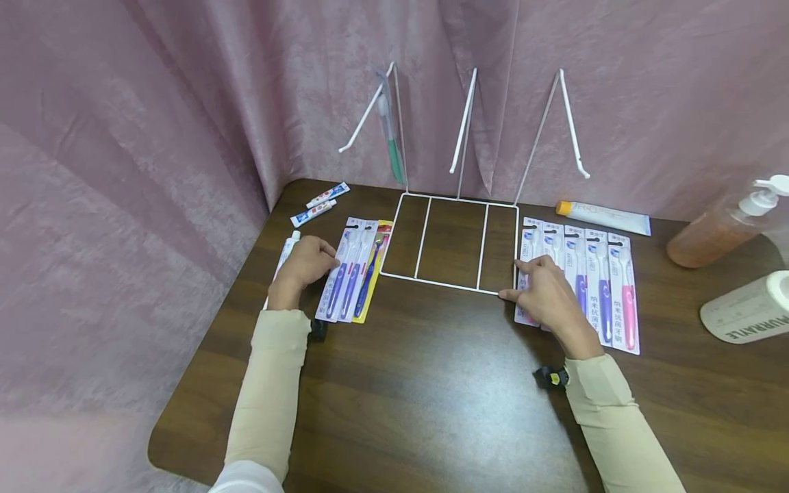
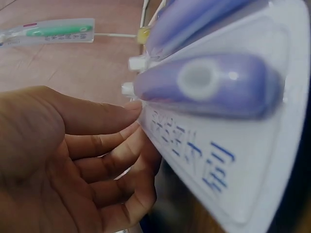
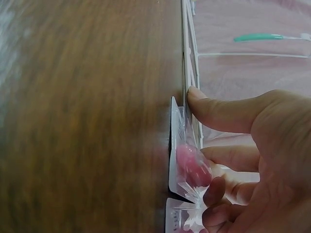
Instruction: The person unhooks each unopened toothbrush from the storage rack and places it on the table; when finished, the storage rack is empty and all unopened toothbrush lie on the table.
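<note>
My left hand (image 1: 302, 263) pinches the left edge of a packaged purple toothbrush (image 1: 337, 277) between thumb and fingers; the left wrist view shows the thumb on the blister card (image 2: 257, 160). Beside it lie another purple toothbrush pack (image 1: 353, 282) and a yellow-backed one (image 1: 370, 287). My right hand (image 1: 548, 294) touches the front right corner of a white wire rack (image 1: 440, 282), thumb and index finger spread apart. Under that hand is a row of packaged toothbrushes, including a pink one (image 1: 627, 301). A green toothbrush pack (image 1: 391, 137) hangs on the rack's left hook.
Two small toothpaste tubes (image 1: 327, 195) lie at the back left, and a white tube (image 1: 286, 250) is partly behind my left hand. An orange-capped tube (image 1: 604, 216) lies behind the right row. A pump bottle (image 1: 709, 239) and a white container (image 1: 742, 311) stand far right.
</note>
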Motion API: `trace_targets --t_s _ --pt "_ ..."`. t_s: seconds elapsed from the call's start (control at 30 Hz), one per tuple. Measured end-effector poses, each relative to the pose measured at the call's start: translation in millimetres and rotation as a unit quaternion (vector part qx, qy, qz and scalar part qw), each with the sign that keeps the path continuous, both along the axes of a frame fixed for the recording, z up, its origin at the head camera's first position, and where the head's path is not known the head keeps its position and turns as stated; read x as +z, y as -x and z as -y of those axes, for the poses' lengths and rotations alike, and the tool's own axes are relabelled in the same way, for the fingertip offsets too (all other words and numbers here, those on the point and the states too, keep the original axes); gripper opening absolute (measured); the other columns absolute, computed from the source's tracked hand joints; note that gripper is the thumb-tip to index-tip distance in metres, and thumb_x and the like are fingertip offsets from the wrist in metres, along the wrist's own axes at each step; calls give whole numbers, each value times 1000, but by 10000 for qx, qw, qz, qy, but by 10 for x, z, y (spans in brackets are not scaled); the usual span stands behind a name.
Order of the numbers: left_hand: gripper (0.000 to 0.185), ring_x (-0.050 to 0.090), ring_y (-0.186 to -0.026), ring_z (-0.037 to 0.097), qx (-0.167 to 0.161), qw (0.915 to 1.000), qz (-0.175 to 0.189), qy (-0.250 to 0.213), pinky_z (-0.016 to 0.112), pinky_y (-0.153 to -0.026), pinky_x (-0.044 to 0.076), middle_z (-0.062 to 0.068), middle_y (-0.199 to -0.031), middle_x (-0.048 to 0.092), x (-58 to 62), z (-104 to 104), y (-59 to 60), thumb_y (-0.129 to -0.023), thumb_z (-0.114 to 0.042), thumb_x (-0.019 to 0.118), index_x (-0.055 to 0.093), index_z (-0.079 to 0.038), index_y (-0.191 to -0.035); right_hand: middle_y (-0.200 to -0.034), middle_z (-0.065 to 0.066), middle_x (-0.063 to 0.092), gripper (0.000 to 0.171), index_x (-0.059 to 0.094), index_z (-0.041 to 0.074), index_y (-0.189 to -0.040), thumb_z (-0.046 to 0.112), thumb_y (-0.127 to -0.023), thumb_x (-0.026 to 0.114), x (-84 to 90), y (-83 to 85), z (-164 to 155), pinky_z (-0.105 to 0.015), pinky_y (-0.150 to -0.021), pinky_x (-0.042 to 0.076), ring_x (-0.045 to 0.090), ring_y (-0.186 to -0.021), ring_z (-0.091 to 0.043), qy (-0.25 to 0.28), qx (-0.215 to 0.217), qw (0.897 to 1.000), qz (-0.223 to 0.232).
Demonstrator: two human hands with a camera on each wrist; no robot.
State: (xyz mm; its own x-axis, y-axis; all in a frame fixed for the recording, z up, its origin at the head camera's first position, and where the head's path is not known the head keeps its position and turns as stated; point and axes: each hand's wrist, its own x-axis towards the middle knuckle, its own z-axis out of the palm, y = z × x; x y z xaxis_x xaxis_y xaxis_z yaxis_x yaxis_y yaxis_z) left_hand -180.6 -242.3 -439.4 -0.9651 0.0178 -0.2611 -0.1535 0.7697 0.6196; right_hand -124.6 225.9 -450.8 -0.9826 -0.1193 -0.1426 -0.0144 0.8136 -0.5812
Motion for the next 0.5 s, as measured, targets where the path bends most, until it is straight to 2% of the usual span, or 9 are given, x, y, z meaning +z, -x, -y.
trace_targets --t_s 0.03,0.1,0.17,0.3,0.5 --pt "26 68 -96 29 17 10000 -14 54 44 -89 58 20 -112 82 -45 16 19 -97 -11 75 83 6 -115 -146 -35 59 87 58 -4 -162 38 -94 94 -20 9 -1 -64 -107 52 62 -123 -50 5 14 10000 -22" --pt "28 69 -103 31 16 9999 21 97 47 -97 59 22 -120 82 -39 2 5 -98 -11 76 83 5 -119 -146 -35 59 89 59 -3 -162 41 -93 95 -73 33 -20 -64 -106 53 62 -123 -50 1 27 10000 -36" --pt "27 71 -106 31 9 9998 -13 192 48 -101 59 22 -122 83 -128 27 49 -97 -13 77 84 3 -118 -145 -34 60 90 60 -2 -162 43 -92 95 -135 52 -47 -64 -104 53 63 -121 -49 -56 28 9999 -82" --pt "25 72 -107 32 -45 9995 3 313 50 -103 60 21 -122 83 -256 77 124 -98 -14 78 85 1 -117 -147 -34 60 90 59 -1 -163 43 -93 95 -129 47 -52 -63 -103 54 63 -121 -49 -66 15 10000 -34" --pt "24 73 -105 33 -46 9995 56 302 51 -102 60 20 -119 83 -335 132 183 -98 -15 78 85 -1 -116 -149 -36 58 88 57 -4 -164 38 -95 93 -40 20 -9 -65 -104 53 61 -124 -51 -44 31 10000 45"
